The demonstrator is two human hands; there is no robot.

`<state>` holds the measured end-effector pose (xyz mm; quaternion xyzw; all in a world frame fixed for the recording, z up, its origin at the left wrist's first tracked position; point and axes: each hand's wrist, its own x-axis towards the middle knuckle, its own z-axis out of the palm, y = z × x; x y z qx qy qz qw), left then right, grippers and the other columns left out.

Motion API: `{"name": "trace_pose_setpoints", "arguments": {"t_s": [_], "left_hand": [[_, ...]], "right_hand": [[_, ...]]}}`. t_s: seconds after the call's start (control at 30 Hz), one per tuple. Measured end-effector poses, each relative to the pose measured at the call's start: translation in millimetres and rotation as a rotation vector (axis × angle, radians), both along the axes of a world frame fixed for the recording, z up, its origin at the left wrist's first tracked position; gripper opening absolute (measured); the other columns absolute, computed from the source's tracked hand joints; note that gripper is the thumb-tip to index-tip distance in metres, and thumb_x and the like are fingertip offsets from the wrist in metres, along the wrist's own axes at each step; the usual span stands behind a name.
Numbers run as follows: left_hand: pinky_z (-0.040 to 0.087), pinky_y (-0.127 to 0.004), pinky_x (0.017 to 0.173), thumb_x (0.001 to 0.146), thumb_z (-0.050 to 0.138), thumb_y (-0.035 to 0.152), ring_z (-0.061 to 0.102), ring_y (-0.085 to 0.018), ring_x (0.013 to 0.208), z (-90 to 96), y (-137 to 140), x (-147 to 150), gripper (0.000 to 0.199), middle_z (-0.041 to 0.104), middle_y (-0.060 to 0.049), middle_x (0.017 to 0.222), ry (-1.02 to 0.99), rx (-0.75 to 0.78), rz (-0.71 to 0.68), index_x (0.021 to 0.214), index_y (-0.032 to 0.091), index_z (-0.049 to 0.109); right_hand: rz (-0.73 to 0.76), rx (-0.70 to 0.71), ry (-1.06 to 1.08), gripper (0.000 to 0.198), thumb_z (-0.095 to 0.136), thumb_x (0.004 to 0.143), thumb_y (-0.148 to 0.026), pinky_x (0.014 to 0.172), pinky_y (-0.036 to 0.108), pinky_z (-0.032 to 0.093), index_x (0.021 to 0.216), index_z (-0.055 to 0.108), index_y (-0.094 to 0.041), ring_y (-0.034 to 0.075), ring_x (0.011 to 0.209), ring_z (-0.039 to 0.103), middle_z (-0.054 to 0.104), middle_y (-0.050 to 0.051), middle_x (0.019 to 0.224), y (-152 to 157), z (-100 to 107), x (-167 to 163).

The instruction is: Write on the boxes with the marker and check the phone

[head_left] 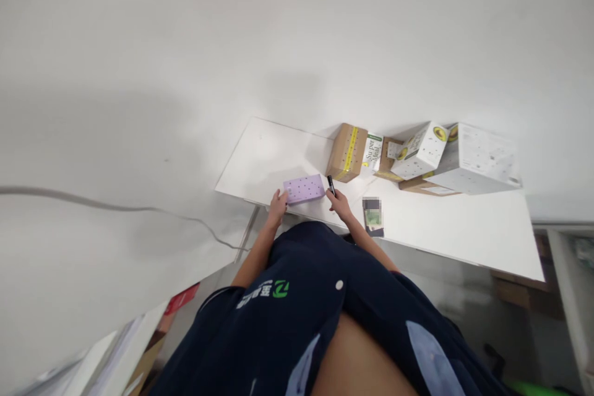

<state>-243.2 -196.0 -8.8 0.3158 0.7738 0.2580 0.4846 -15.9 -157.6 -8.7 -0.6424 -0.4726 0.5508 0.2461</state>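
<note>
A light purple box (305, 189) with rows of dark dots lies on the white table (273, 142) in front of me. My left hand (278, 205) grips the box at its left end, thumb on the near corner. In my right hand (340, 204), just right of the box, is a black marker (331, 184) pointing up and away, its tip end apart from the box. The fingers under the marker are partly hidden.
Behind my right hand stands a brown carton (347, 153) with yellow tape, beside a white "Super Meal" box (372, 151). White avocado-print boxes (480, 161) stand further right. A phone-like item (373, 216), partly blurred, lies at the near edge. A grey cable (116, 206) hangs at left.
</note>
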Motion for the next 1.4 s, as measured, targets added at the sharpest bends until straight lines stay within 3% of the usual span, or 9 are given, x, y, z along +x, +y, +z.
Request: {"name": "trace_pose_setpoints", "arguments": {"t_s": [0.13, 0.3, 0.6, 0.7, 0.8, 0.97, 1.1, 1.23, 1.4], "left_hand": [[0.057, -0.04, 0.081, 0.097, 0.03, 0.057, 0.065, -0.027, 0.114, 1.4, 4, 3, 0.06, 0.06, -0.013, 0.137, -0.07, -0.023, 0.066, 0.146, 0.025, 0.043], [0.049, -0.038, 0.102, 0.092, 0.052, 0.046, 0.055, -0.025, 0.129, 9.1, 9, 15, 0.062, 0.055, -0.009, 0.145, -0.068, 0.1, 0.07, 0.15, 0.025, 0.041], [0.022, -0.076, 0.106, 0.083, 0.062, 0.056, 0.029, -0.049, 0.14, 72.5, 23, 37, 0.065, 0.041, -0.016, 0.147, 0.485, 0.181, -0.319, 0.144, 0.036, 0.05], [0.017, -0.081, 0.104, 0.083, 0.063, 0.055, 0.021, -0.055, 0.14, 71.4, 17, 50, 0.059, 0.042, -0.015, 0.147, 0.524, 0.218, -0.416, 0.139, 0.037, 0.056], [0.026, -0.07, 0.109, 0.083, 0.066, 0.047, 0.033, -0.044, 0.137, 54.2, 9, 57, 0.048, 0.048, -0.013, 0.138, 0.436, 0.34, -0.471, 0.13, 0.035, 0.065], [0.047, -0.04, 0.101, 0.085, 0.062, 0.029, 0.052, -0.026, 0.118, 30.0, 13, 46, 0.049, 0.051, -0.018, 0.125, 0.135, 0.505, -0.122, 0.132, 0.015, 0.061], [0.051, -0.032, 0.087, 0.087, 0.059, 0.035, 0.057, -0.021, 0.108, 26.0, 17, 34, 0.044, 0.056, -0.012, 0.126, -0.213, 0.193, 0.21, 0.129, 0.021, 0.06], [0.05, -0.027, 0.061, 0.09, 0.049, 0.052, 0.06, -0.018, 0.083, 21.7, 12, 35, 0.041, 0.06, -0.008, 0.123, -0.406, -0.016, 0.257, 0.119, 0.026, 0.063], [0.051, -0.028, 0.056, 0.088, 0.05, 0.056, 0.06, -0.017, 0.072, 17.9, 11, 39, 0.044, 0.055, -0.011, 0.122, -0.544, -0.161, 0.336, 0.122, 0.028, 0.055]], "right_hand": [[0.019, 0.013, -0.043, 0.038, 0.059, 0.082, -0.045, 0.045, 0.019, 0.05, 0.107, 0.064, -0.017, 0.01, 0.061, 0.051, 0.054, -0.002, 0.075, 10, -3, -10], [-0.005, -0.026, -0.055, 0.02, 0.066, 0.08, -0.035, 0.044, 0.016, 0.046, 0.088, 0.062, -0.018, 0.009, 0.059, 0.05, 0.052, -0.003, 0.069, 20, -4, -13], [-0.103, -0.286, 0.107, 0.014, 0.057, 0.089, -0.03, 0.046, 0.023, 0.054, 0.083, 0.054, -0.018, 0.006, 0.042, 0.039, 0.04, -0.009, 0.053, -7, -13, -32], [-0.161, -0.317, 0.11, 0.012, 0.061, 0.086, -0.026, 0.041, 0.021, 0.049, 0.081, 0.056, -0.016, 0.006, 0.041, 0.039, 0.047, -0.006, 0.056, -11, -16, -29], [-0.235, -0.3, 0.125, 0.009, 0.058, 0.088, -0.023, 0.04, 0.02, 0.048, 0.084, 0.057, -0.015, 0.003, 0.041, 0.037, 0.059, -0.001, 0.07, -7, -10, -16], [-0.294, -0.224, 0.216, 0.025, 0.049, 0.096, -0.04, 0.046, 0.021, 0.052, 0.102, 0.057, -0.017, 0.001, 0.04, 0.032, 0.067, 0.005, 0.095, -2, 12, -1], [-0.183, -0.068, 0.142, 0.042, 0.059, 0.087, -0.049, 0.043, 0.02, 0.051, 0.116, 0.056, -0.019, 0.006, 0.05, 0.044, 0.061, 0.002, 0.088, -7, 23, -2], [-0.068, 0.002, 0.007, 0.054, 0.065, 0.081, -0.046, 0.042, 0.019, 0.052, 0.127, 0.053, -0.02, 0.011, 0.062, 0.052, 0.054, -0.001, 0.081, -9, 25, -5], [-0.026, -0.029, -0.002, 0.056, 0.064, 0.081, -0.044, 0.043, 0.021, 0.053, 0.13, 0.051, -0.02, 0.011, 0.065, 0.052, 0.054, 0.001, 0.087, -5, 29, -2]]}}
